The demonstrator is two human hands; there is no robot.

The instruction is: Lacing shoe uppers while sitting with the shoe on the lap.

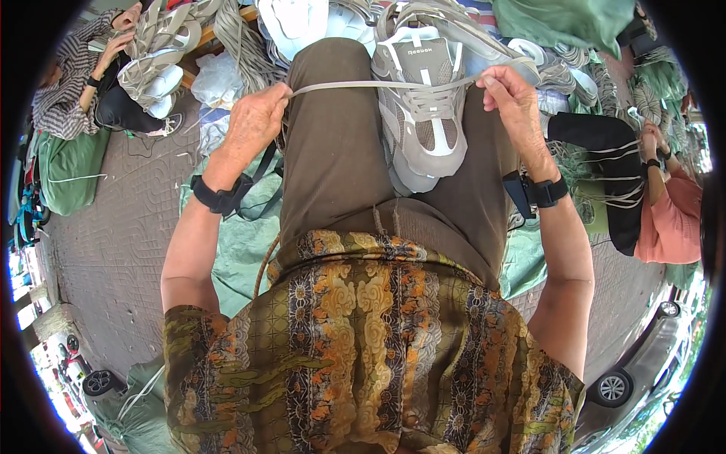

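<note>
A grey and white sneaker (437, 147) rests on my lap with its toe toward me, partly laced across the tongue. Another shoe's toe (412, 181) shows just under it. My left hand (255, 121) is closed on one end of a flat grey shoelace (333, 85), which stretches over my left knee to the sneaker's eyelets. To the right of the sneaker, my right hand (514, 106) pinches the lace's other side close to the eyelets, thumb and forefinger together. Both wrists carry black straps.
Piled shoes (299, 26) and grey lace bundles (240, 45) lie beyond my knees. Green sacks (72, 170) sit at the left and under me. One person (76, 91) handles shoes at the far left; another person (665, 219) sits at the right. A car (643, 363) stands behind at right.
</note>
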